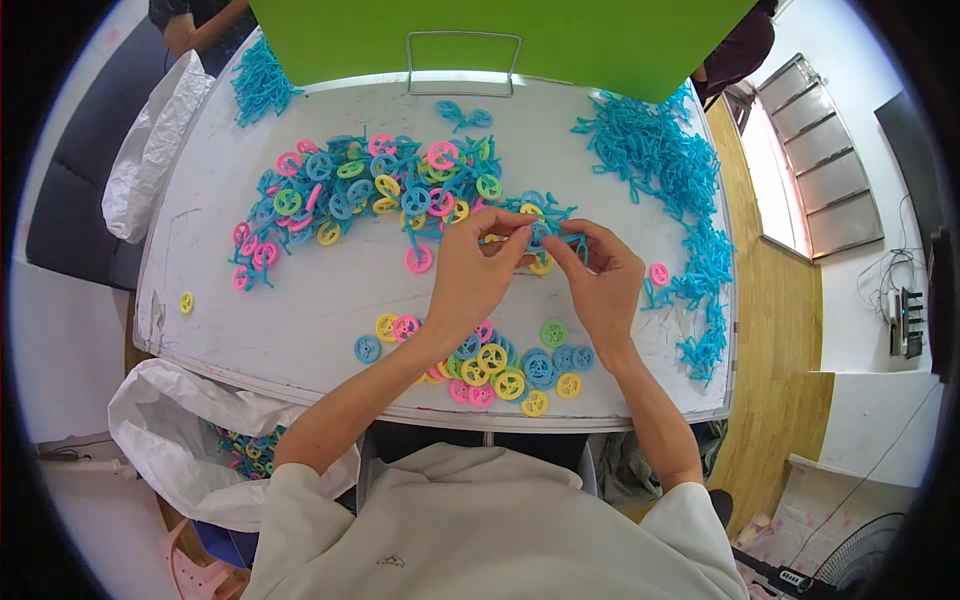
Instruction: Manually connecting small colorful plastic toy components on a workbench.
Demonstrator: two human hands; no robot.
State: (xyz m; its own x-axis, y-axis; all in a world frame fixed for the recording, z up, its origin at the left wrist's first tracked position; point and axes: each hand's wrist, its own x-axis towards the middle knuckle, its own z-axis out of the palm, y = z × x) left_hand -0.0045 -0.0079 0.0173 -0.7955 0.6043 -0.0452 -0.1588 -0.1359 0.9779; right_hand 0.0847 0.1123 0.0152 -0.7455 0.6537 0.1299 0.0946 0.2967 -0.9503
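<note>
Over the middle of the white table, my left hand (478, 265) and my right hand (606, 283) meet at the fingertips. Between them is a small blue plastic wheel (539, 233), pinched by the left thumb and forefinger. A teal plastic forked piece (581, 246) shows among the fingers of the right hand, which are closed on it; where it meets the wheel is partly hidden. Just beyond the hands spreads a pile of teal pieces with coloured wheels on them (340, 200). Nearer to me, between my forearms, lie loose pink, yellow, blue and green wheels (508, 384).
Loose teal pieces (650, 150) run down the table's right side; another heap (262, 85) is at the far left. A green panel (500, 35) with a wire frame (462, 34) stands at the back. An open white sack (165, 430) of coloured parts hangs by the near left edge.
</note>
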